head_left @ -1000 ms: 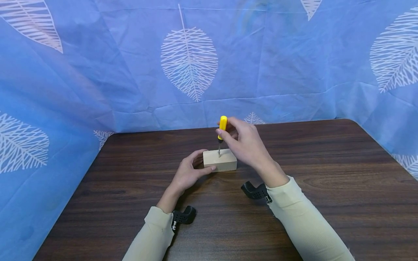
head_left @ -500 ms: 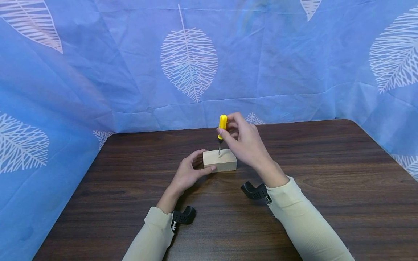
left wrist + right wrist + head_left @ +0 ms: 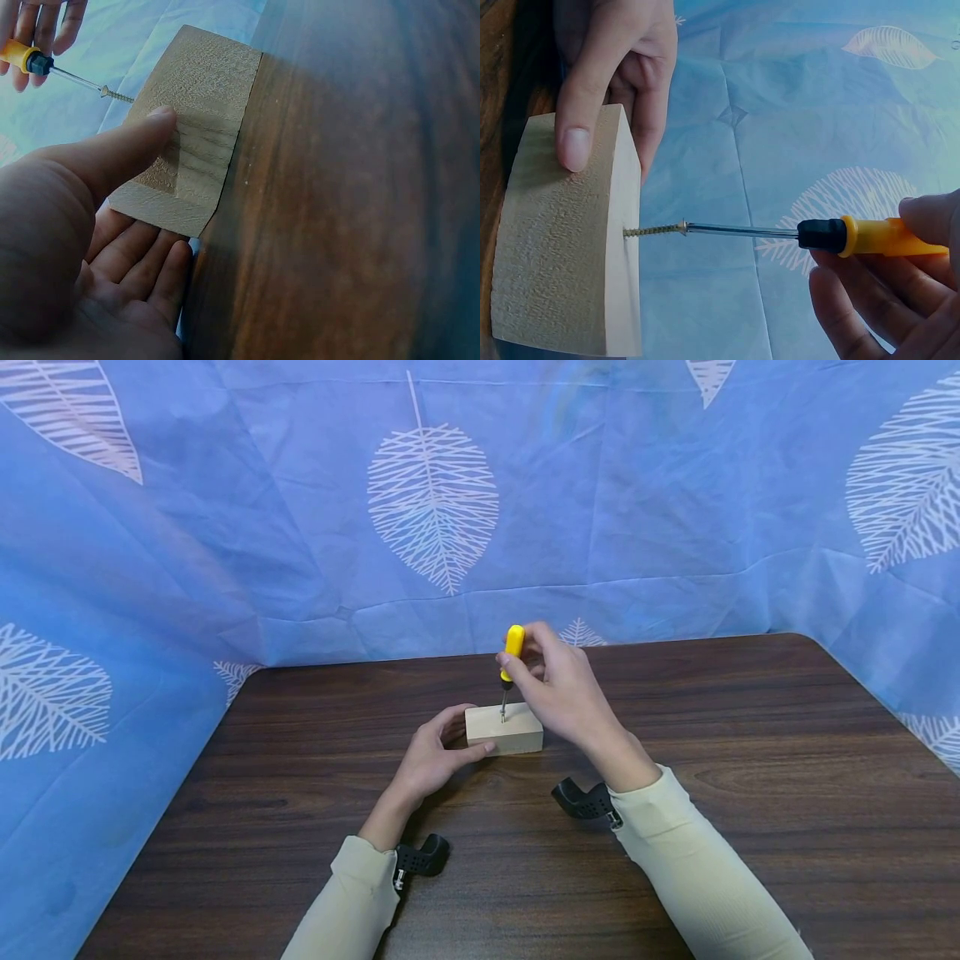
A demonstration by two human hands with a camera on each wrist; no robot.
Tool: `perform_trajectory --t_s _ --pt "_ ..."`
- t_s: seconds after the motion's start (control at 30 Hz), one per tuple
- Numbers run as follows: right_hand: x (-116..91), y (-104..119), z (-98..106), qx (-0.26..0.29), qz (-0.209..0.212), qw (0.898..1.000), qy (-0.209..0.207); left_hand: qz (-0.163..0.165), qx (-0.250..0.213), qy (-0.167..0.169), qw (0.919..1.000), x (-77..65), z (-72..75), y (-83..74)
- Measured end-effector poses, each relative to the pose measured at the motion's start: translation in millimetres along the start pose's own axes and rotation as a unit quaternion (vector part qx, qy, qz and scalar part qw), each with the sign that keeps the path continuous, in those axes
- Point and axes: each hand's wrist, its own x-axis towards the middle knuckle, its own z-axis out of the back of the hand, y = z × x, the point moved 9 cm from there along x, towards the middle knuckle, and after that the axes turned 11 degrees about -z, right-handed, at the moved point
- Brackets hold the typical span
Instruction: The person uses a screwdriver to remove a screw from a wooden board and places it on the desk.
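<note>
A pale wooden block (image 3: 517, 741) lies on the dark table. My left hand (image 3: 431, 756) grips its left end, thumb on the near side and fingers behind. A threaded screw (image 3: 656, 230) stands in the block's top face, most of its thread showing. The tip of a screwdriver (image 3: 513, 643) with a yellow handle and black collar meets the screw head. My right hand (image 3: 566, 689) pinches the handle between thumb and fingers above the block. In the left wrist view, the screw (image 3: 116, 95) and screwdriver shaft (image 3: 75, 78) line up, and the thumb (image 3: 135, 146) presses the block.
The brown wood-grain table (image 3: 300, 827) reaches back to a blue cloth (image 3: 300, 527) with white leaf patterns. Black camera mounts sit on both wrists, the left mount (image 3: 423, 856) and the right mount (image 3: 583, 799) close above the table.
The screwdriver's handle tilts slightly to the right, and my right fingers have shifted a little on it. The block and my left hand stay nearly in place.
</note>
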Motion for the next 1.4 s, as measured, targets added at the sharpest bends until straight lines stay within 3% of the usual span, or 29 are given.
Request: perform_trajectory --t_s 0.37,0.67,0.87,1.4 --pt "0.2 3.4 0.9 -0.034 0.018 0.999 -0.014 -0.003 -0.005 0.001 1.0 0.0 0.0 0.3" --pt "-0.6 1.2 4.2 -0.005 0.006 1.0 -0.025 0.003 0.002 -0.001 1.0 0.2 0.4 1.0" --pt "-0.4 4.0 3.4 -0.01 0.021 0.999 -0.024 0.004 0.001 -0.001 1.0 -0.3 0.5 0.7" --pt "-0.4 2.1 2.2 -0.007 0.01 1.0 -0.028 0.001 0.006 0.001 1.0 0.2 0.0 -0.1"
